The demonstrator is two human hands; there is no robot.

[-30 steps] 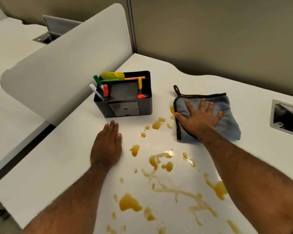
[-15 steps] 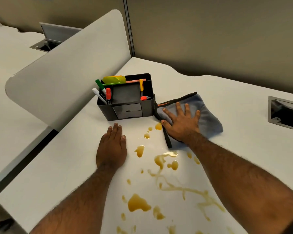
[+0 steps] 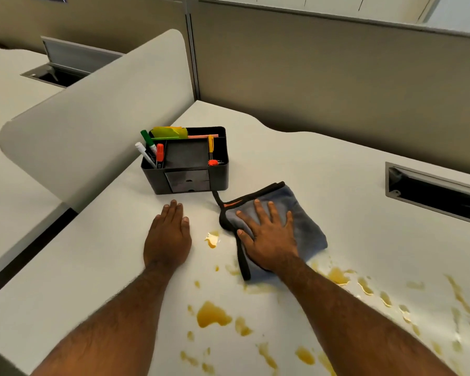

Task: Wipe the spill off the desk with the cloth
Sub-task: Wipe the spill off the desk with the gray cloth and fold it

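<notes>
A grey-blue cloth (image 3: 305, 213) with a black hem lies on the white desk (image 3: 92, 267), just in front of the organiser. My right hand (image 3: 269, 236) presses flat on the cloth, fingers spread, covering its near left part. My left hand (image 3: 167, 237) rests palm down on the bare desk to the left of the cloth, holding nothing. The amber spill (image 3: 212, 314) spreads in puddles and drops from beside the cloth toward the near edge and out to the right. One small drop (image 3: 212, 240) sits between my hands.
A black desk organiser (image 3: 190, 180) with markers and pens stands right behind my hands, its front close to the cloth's loop. A curved white divider panel (image 3: 92, 126) rises at the left. A recessed cable slot (image 3: 434, 196) sits at the right. Partition walls close off the back.
My right hand has slid the cloth left and then toward me across the far drops, which no longer show. My left hand has stayed flat in place.
</notes>
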